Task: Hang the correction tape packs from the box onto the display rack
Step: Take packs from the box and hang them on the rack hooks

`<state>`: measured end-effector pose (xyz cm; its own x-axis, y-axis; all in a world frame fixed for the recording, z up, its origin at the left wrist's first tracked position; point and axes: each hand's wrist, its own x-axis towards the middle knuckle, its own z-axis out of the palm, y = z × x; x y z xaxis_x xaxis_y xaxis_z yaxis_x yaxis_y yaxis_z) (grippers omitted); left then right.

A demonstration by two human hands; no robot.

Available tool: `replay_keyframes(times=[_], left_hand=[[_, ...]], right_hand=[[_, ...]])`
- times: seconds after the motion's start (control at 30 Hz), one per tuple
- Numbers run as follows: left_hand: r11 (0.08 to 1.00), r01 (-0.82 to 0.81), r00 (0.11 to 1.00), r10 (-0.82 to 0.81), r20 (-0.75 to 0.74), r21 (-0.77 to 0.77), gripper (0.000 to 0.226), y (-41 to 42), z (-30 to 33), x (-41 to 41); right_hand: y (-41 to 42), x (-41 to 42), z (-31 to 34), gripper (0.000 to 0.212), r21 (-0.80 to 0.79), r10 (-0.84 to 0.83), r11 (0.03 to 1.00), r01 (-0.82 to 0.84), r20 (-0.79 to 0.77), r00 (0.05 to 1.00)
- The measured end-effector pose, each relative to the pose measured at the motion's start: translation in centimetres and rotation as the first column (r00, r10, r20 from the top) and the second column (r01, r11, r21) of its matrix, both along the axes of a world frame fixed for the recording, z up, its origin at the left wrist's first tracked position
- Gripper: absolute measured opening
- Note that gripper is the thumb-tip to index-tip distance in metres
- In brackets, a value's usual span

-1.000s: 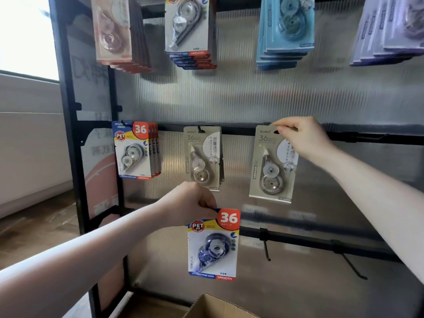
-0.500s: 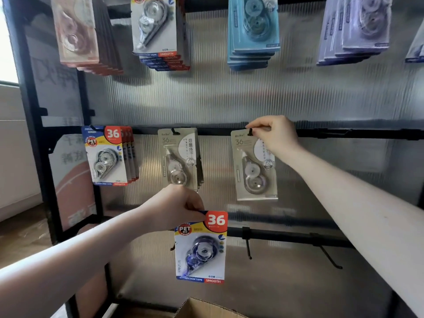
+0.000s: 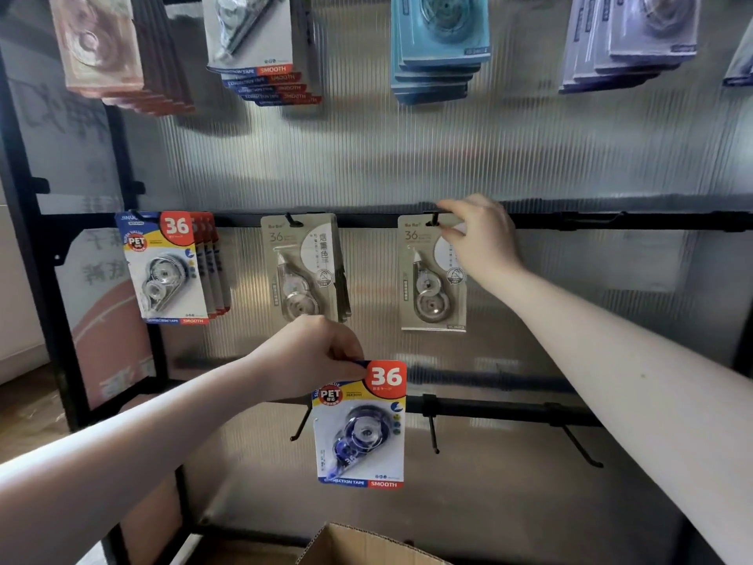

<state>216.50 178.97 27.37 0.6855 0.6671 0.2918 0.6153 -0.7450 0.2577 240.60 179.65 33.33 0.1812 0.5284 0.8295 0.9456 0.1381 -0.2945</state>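
Head view shows the right hand pinching the top edge of a beige correction tape pack just at its hook on the middle rail, apparently seating it. The left hand grips the top corner of a blue correction tape pack, held upright before the lower rail, long axis vertical, printed face toward the camera. Next, I judge, its hang hole must meet the empty hook just to its left. The cardboard box sits below.
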Motion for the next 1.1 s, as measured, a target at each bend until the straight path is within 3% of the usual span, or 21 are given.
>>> replay_keyframes(times=[0.13,0.3,0.57,0.67,0.8,1.1], left_hand=[[0.997,0.047,0.998,-0.045,0.038,-0.053,0.006,-0.1,1.5,2.0],[0.989,0.12,0.992,-0.116,0.051,-0.091,0.006,-1.2,6.2,5.9],[0.958,0.25,0.968,-0.247,0.038,-0.142,0.006,-3.7,20.1,11.8],[0.944,0.283,0.959,-0.279,0.048,-0.171,0.007,-4.6,25.6,13.7],[0.926,0.331,0.944,-0.326,0.058,-0.182,0.01,-6.0,32.3,16.2],[0.931,0.344,0.937,-0.349,-0.028,-0.124,0.013,-10.5,41.5,22.4]], right_hand=[[-1.8,1.6,-0.6,0.041,-0.006,-0.06,0.998,0.06,-0.043,0.997],[-5.8,4.5,0.8,0.031,-0.214,-0.132,0.97,0.114,-0.068,0.989],[-15.5,6.1,7.5,0.022,-0.497,-0.15,0.862,0.097,-0.068,0.986],[-18.0,6.5,10.8,0.022,-0.566,-0.216,0.806,0.171,-0.013,0.976],[-20.6,8.1,15.0,0.035,-0.558,-0.369,0.749,0.357,0.096,0.924],[-25.3,12.8,21.7,0.039,-0.519,-0.428,0.753,0.405,0.083,0.9]])
